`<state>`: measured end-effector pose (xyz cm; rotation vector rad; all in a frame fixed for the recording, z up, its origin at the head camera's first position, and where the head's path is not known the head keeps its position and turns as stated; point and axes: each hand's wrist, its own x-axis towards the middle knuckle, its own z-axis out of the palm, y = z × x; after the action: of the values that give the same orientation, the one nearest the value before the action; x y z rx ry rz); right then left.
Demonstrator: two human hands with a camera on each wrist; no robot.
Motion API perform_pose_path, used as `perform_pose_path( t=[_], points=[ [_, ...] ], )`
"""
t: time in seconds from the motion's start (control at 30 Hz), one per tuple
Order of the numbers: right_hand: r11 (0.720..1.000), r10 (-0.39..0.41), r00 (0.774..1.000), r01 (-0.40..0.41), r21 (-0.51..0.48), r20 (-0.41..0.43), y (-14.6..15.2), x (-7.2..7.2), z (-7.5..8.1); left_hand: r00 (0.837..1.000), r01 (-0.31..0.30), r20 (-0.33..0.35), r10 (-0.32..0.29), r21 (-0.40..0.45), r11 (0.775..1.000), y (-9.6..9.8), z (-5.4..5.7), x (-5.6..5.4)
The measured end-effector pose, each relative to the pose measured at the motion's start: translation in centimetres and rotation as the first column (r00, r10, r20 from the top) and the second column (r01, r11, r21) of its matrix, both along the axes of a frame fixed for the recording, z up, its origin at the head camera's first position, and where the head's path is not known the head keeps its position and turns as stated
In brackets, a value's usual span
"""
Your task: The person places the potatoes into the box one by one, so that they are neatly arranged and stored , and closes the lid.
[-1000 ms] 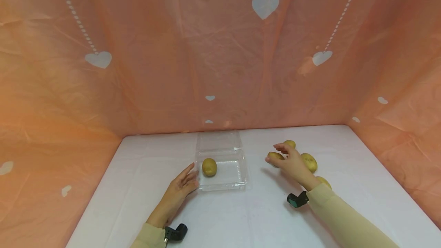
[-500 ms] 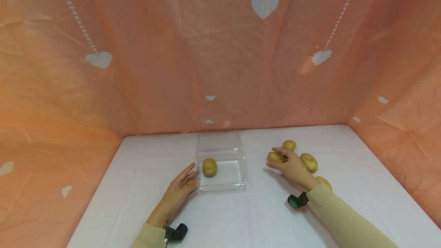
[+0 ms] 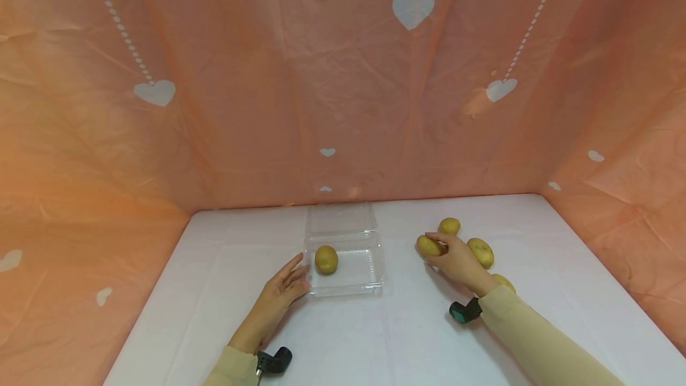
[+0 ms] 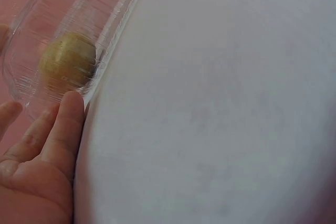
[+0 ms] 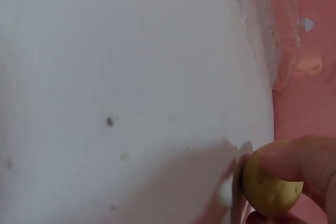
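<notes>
My right hand (image 3: 458, 262) grips a yellow-skinned potato (image 3: 428, 246) at the right of the table. In the right wrist view the thumb (image 5: 294, 161) lies across this potato (image 5: 270, 184), close to the white surface. At centre sits a clear plastic clamshell box (image 3: 345, 290), its lid (image 3: 340, 217) folded back away from me. One potato (image 3: 326, 260) rests in the left part of the box. My left hand (image 3: 272, 301) lies beside the box's left wall, fingers extended and loosely bent. Its fingertips are right at the clear wall in the left wrist view.
Three more potatoes are around my right hand: one behind it (image 3: 449, 226), one to its right (image 3: 480, 253) and one partly hidden by the wrist (image 3: 502, 283). The white table (image 3: 343, 344) is enclosed by an orange curtain (image 3: 300, 106) with hearts.
The fingers and thumb of my right hand have closed on the potato, the thumb shifting to its near right side. The left hand, box and other potatoes stay where they were.
</notes>
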<state>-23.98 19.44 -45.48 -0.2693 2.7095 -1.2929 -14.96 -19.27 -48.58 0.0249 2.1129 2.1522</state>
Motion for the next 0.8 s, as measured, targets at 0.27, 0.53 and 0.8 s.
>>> perform_pose_path(
  t=[0.27,0.53,0.8],
  points=[
    [0.996,-0.021,0.998,0.026,0.084,-0.065,-0.1,0.2,0.0,1.0,0.008,-0.003,-0.008,0.002,1.0,0.1,0.1,0.0],
    [0.991,-0.073,0.993,0.084,0.108,-0.098,-0.9,0.0,0.0,1.0,0.006,0.005,-0.006,-0.001,1.0,0.1,0.1,0.0],
    [0.996,-0.084,0.985,0.077,-0.051,-0.15,-4.7,0.1,1.9,1.0,-0.004,-0.003,0.004,-0.015,1.0,0.1,0.1,0.0]
  ],
)
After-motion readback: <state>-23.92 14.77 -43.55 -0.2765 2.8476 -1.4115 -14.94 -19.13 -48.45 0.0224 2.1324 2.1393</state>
